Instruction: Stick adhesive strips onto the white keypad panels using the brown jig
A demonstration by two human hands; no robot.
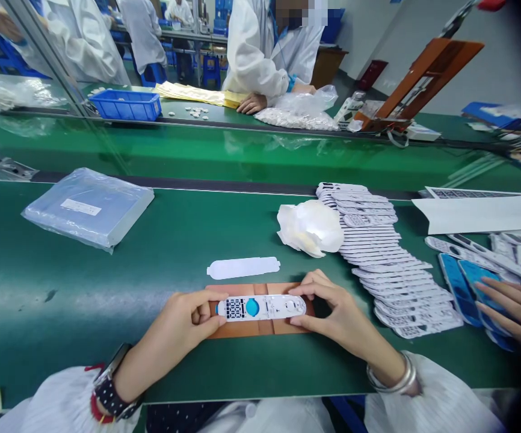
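Two hands: both curl loosely at the ends of one panel.
Left hand [192,325]: thumb and fingers pinch the panel's left tip.
Right hand [332,310]: fingertips press its right end.
Keypad panel [261,307]: slim, white, glossy plastic, blue round button, lying on a flat brown jig [260,328].
Peeled film [243,267]: pale, rounded strip just behind on the green belt [62,288].
Stack [378,252]: overlapping white panels, right.

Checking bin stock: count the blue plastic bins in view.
1. The blue bin sits on the far bench, left of the yellow sheets. Others may be hidden among blue shapes further back.
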